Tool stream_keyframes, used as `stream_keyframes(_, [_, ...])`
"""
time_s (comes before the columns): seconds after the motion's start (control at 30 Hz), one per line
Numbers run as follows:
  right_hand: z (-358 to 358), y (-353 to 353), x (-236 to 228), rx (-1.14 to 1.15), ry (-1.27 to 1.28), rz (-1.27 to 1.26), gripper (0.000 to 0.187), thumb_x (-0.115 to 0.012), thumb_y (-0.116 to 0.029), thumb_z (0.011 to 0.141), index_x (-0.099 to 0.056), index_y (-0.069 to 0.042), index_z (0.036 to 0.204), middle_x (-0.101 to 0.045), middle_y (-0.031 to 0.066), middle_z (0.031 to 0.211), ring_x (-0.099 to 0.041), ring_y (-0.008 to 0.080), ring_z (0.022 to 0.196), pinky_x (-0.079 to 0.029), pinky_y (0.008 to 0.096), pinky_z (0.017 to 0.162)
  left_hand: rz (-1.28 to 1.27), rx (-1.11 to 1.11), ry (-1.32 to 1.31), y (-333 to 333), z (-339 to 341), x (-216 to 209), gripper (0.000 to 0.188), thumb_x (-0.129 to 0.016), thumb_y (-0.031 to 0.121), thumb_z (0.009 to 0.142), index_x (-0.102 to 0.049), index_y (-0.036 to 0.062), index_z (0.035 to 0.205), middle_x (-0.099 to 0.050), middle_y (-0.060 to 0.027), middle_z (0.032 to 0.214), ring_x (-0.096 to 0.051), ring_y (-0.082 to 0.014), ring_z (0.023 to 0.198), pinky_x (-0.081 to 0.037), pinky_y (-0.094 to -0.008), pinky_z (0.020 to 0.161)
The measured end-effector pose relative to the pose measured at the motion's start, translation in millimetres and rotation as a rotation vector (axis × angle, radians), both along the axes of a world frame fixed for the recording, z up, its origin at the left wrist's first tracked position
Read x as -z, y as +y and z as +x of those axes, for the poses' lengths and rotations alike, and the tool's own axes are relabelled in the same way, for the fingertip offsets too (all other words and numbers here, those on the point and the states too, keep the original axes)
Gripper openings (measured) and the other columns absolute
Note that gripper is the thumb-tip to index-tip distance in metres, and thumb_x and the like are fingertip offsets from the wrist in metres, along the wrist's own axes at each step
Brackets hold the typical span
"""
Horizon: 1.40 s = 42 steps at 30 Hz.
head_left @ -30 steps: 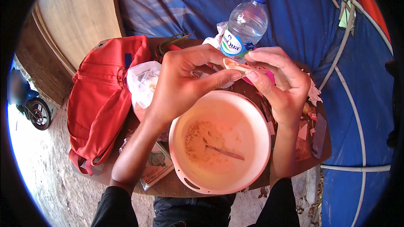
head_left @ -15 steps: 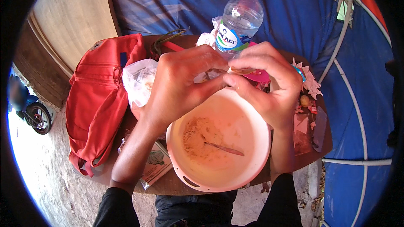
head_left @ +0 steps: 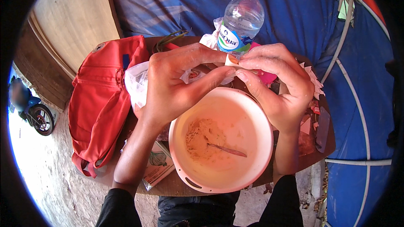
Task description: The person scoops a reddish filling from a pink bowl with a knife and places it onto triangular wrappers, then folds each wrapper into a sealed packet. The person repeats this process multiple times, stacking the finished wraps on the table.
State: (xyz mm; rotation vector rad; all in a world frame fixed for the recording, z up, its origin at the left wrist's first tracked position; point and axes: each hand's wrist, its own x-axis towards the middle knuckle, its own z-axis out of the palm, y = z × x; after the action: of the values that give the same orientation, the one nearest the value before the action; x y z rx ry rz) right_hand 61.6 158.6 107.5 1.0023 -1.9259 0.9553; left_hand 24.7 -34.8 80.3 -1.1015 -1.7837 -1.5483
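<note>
Piece (head_left: 230, 61), small, pale, orange-patched, is held past the far rim of the white bowl (head_left: 251, 122). Fingers of the left hand (head_left: 179, 75) and right hand (head_left: 283, 80) pinch it from opposite sides, equally near; its long axis cannot be determined behind them.

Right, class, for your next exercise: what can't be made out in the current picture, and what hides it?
All in the head view:
- Full shape of the pale piece: partly covered by the left hand and right hand.
- Far end of the utensil: sunk in the mixture.
- Most of the pink thing: behind the right hand.
- Motorbike details: too small, partly blurred.
</note>
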Motion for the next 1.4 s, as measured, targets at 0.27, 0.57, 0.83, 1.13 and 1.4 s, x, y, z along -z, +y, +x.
stream_keyframes(0.27, [-0.4,-1.6,0.6,-0.043,-0.062,-0.034,0.022,-0.075,0.010,0.071,-0.069,0.005,0.091,-0.066,0.0158,0.097,-0.064,0.0219,0.091,-0.050,0.0303,0.080,-0.036,0.044,-0.015,-3.5,-1.5,-1.2,0.019,-0.077,0.003,0.079,-0.073,-0.0019,0.096,-0.073,-0.0110,0.084,-0.070,-0.0131,0.074,-0.054,-0.0248,0.066])
stream_keyframes(0.57, [-0.3,-2.3,3.4,-0.052,-0.100,-0.013,0.020,-0.073,0.011,0.073,-0.069,0.005,0.092,-0.064,0.0149,0.098,-0.064,0.0205,0.092,-0.050,0.0295,0.081,-0.061,0.073,-0.032,-1.1,-3.5,2.7,0.018,-0.076,0.000,0.077,-0.073,-0.0023,0.094,-0.073,-0.0104,0.081,-0.070,-0.0130,0.074,-0.054,-0.0247,0.067])
stream_keyframes(0.83, [0.8,0.5,5.6,-0.058,-0.234,-0.107,0.017,-0.071,0.013,0.077,-0.068,0.007,0.092,-0.064,0.0142,0.101,-0.063,0.0194,0.095,-0.050,0.0281,0.086,-0.089,0.078,-0.018,-0.4,-3.7,2.6,0.015,-0.076,0.002,0.078,-0.072,-0.0015,0.092,-0.072,-0.0100,0.080,-0.068,-0.0122,0.072,-0.053,-0.0253,0.065])
stream_keyframes(1.13, [-4.4,-4.3,10.0,-0.152,-0.377,-0.266,0.014,-0.074,0.003,0.080,-0.070,0.005,0.092,-0.066,0.0105,0.096,-0.064,0.0144,0.089,-0.050,0.0249,0.077,-0.098,0.064,-0.039,1.5,-2.0,1.2,0.013,-0.075,0.002,0.080,-0.072,-0.0021,0.093,-0.071,-0.0109,0.082,-0.068,-0.0125,0.074,-0.053,-0.0262,0.066])
stream_keyframes(1.4, [1.7,1.8,2.2,-0.070,-0.312,-0.060,0.019,-0.073,0.009,0.077,-0.068,0.007,0.095,-0.067,0.0116,0.094,-0.065,0.0154,0.091,-0.051,0.0265,0.079,0.118,0.235,-0.277,2.7,-2.3,3.7,0.013,-0.075,0.002,0.082,-0.074,-0.0006,0.094,-0.071,-0.0079,0.088,-0.069,-0.0120,0.081,-0.054,-0.0237,0.070])
